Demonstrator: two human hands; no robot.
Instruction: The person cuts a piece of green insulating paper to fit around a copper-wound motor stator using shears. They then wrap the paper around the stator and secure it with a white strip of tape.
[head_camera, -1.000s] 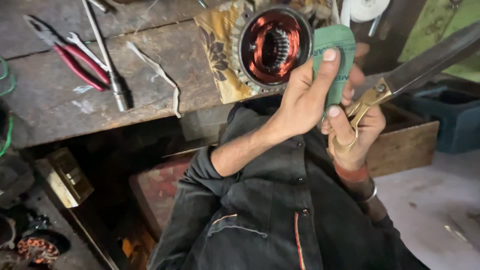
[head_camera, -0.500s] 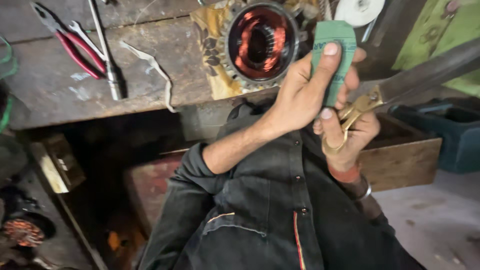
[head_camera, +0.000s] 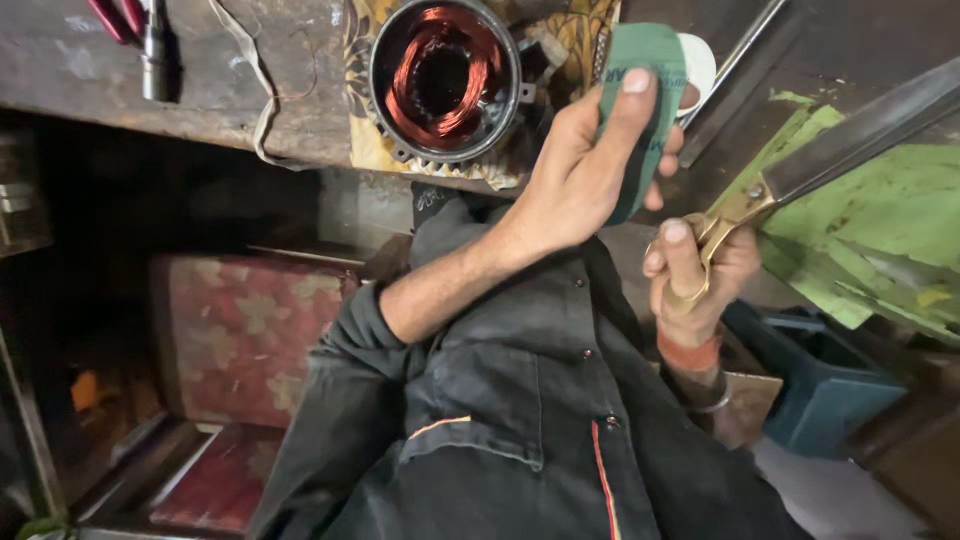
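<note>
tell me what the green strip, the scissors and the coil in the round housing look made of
Green strip: matte, thin, bends like paper or card. Scissors: dull grey steel blades, brass-coloured handles. Coil: shiny reddish strands, likely copper wire, in a dark metal housing.

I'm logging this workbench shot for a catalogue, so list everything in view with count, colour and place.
Round motor stator with copper windings: one, dark metal and orange-red, on the wooden bench top.
Patterned yellow cloth: one, under the stator.
Red-handled pliers: one, top left edge of the bench.
Grey metal tool: one, beside the pliers.
Green paper sheets: several, right side.
Blue plastic box: one, lower right.
Red floral cushion: one, below the bench.
Green paper strip: one, held in the left hand.
Brass-handled scissors: one, held in the right hand.
</note>
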